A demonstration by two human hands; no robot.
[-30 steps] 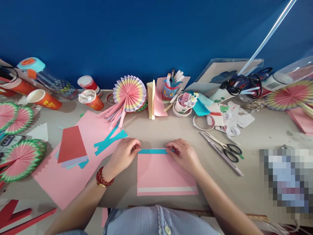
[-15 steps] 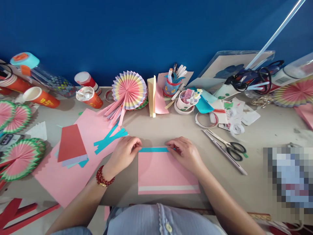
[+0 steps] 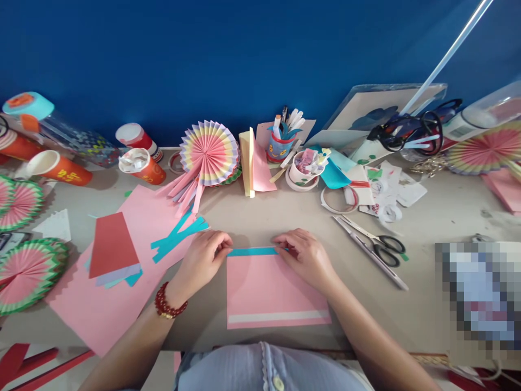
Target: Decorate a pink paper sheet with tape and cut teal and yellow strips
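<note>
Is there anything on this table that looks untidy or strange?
Yes: the white scraps at the right, behind the scissors, lie curled and jumbled, while the pink sheet in the middle lies flat. Also, a blocky mosaic patch covers part of the view farther right.

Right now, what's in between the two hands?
In the head view, a blue strip lies between the left hand and the right hand, along the far edge of the pink sheet.

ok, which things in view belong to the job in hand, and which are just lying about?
In the job:
blue strip, pinched by left hand and right hand
pink sheet under it
white strip near sheet's lower edge

Apparently lying about:
scissors
red paper piece
pen cup
central paper rosette
</note>
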